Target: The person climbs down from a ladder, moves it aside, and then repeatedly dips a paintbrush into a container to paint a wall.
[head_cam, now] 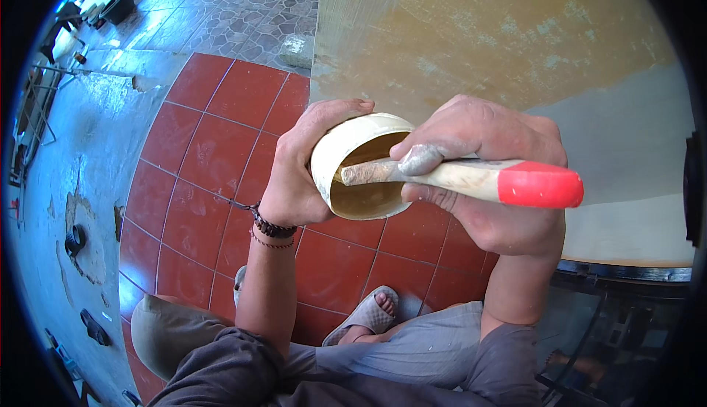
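Observation:
My left hand (298,158) is wrapped around a white plastic cup (359,131), tilted so that its mouth faces my right hand. The cup's inner wall carries a brownish-yellow coating. In my right hand (497,131) is a paintbrush with a pale wooden handle (469,175) and a red end (541,185). The brush head reaches into the cup, and its bristles are mostly hidden there. Grey residue covers my right thumb. To the right and ahead stands a large panel (469,37), partly tan and partly pale grey, with patchy worn spots.
Red floor tiles (193,147) lie below my hands. A worn bluish concrete strip (83,142) runs along the left, with a dark sandal (95,327) on it. Dark glossy glass (607,318) sits at lower right. Far left are a black tub (117,6) and metal framing (41,103).

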`<state>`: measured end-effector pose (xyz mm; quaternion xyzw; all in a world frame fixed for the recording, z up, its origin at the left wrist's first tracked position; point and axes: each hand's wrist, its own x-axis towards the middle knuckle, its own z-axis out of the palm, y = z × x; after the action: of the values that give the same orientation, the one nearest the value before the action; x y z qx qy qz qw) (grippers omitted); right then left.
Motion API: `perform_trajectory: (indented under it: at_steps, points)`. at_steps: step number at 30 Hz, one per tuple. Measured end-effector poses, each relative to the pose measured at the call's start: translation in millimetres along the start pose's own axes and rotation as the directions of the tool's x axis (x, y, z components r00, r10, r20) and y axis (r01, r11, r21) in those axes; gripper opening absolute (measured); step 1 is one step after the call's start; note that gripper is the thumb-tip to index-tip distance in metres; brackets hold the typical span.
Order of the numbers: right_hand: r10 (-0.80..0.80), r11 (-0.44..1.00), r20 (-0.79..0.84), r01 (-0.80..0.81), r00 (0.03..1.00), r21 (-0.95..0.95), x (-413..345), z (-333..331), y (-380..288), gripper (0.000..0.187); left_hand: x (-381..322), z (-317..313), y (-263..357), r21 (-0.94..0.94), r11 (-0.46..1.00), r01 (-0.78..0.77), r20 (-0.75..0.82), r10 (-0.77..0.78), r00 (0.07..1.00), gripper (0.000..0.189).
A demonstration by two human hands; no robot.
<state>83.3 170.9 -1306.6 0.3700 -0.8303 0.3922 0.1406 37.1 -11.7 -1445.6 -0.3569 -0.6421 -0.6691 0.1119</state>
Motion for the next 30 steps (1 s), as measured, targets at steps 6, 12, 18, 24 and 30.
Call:
perform_trajectory:
  at_steps: [6,12,18,24,30]
  points:
    - [0.078,0.996,-0.004,-0.078,0.997,0.051,-0.4,0.9,-5.8,0.026,-1.0,0.0,5.6,-0.015,1.000,-0.004,-0.014,0.004,1.000,0.075]
    - [0.056,0.997,0.022,-0.057,0.998,0.052,0.2,-6.4,-16.1,0.025,1.0,-0.7,13.3,-0.009,1.000,-0.007,-0.019,0.007,1.000,0.075]
    - [-0.125,0.987,-0.113,0.112,0.986,-0.113,5.5,2.6,-22.6,0.027,-8.1,-7.6,19.1,-0.151,0.980,0.131,0.008,-0.131,0.991,0.081]
    - [-0.258,0.946,-0.130,0.222,0.957,-0.236,6.2,13.3,-35.2,0.029,-10.6,-23.8,30.6,-0.268,0.936,0.227,0.091,-0.210,0.974,0.088]
    - [-0.383,0.891,-0.141,0.324,0.913,-0.318,4.1,17.4,-40.6,0.026,-7.8,-30.6,43.9,-0.336,0.909,0.247,0.126,-0.217,0.968,0.091]
